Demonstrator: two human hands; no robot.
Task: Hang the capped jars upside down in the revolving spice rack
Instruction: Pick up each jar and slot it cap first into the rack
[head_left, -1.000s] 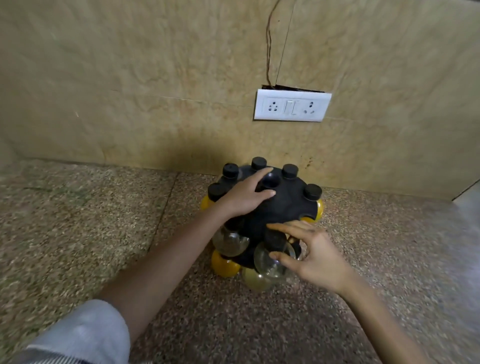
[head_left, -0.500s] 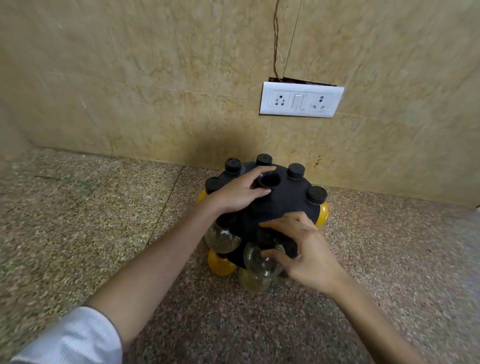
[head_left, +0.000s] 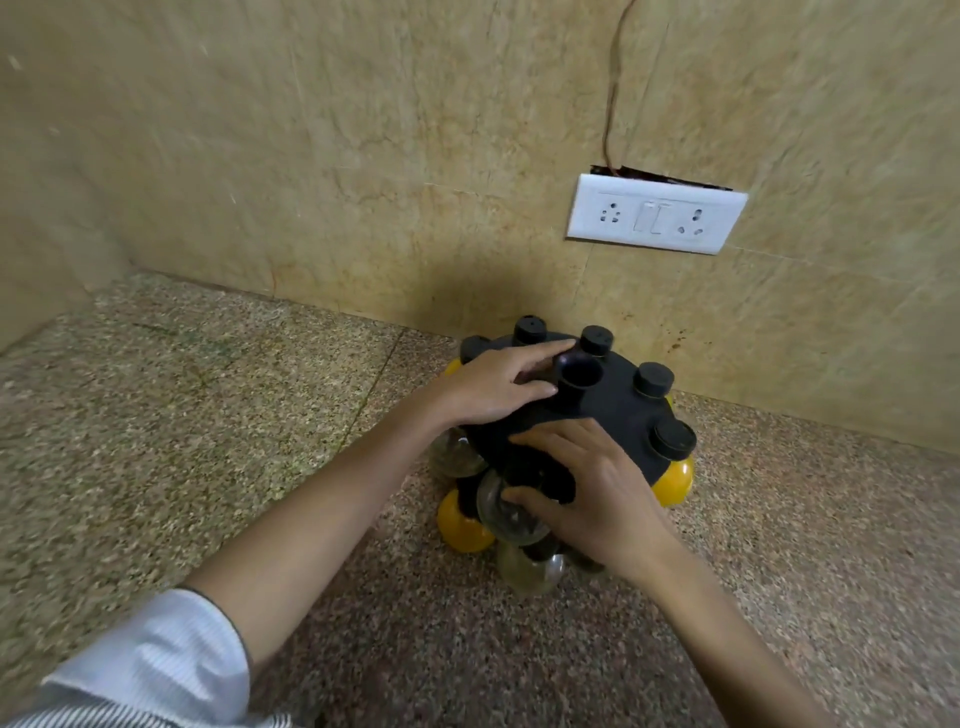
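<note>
A black revolving spice rack stands on the speckled counter near the wall. Several black jar caps poke up through its rim. Clear and yellow jars hang below it. My left hand lies flat on the rack's top beside the centre post. My right hand grips a clear jar at the rack's near edge, thumb under the jar and fingers over the rim. A yellow jar hangs left of it, another yellow jar on the right.
The speckled granite counter stretches left and right of the rack. A tiled wall rises just behind. A white socket plate with a wire above it is fixed to the wall over the rack.
My right hand has closed in on the clear jar and pressed it up against the rack's near edge. My left hand stays on top. The view has swung left.
</note>
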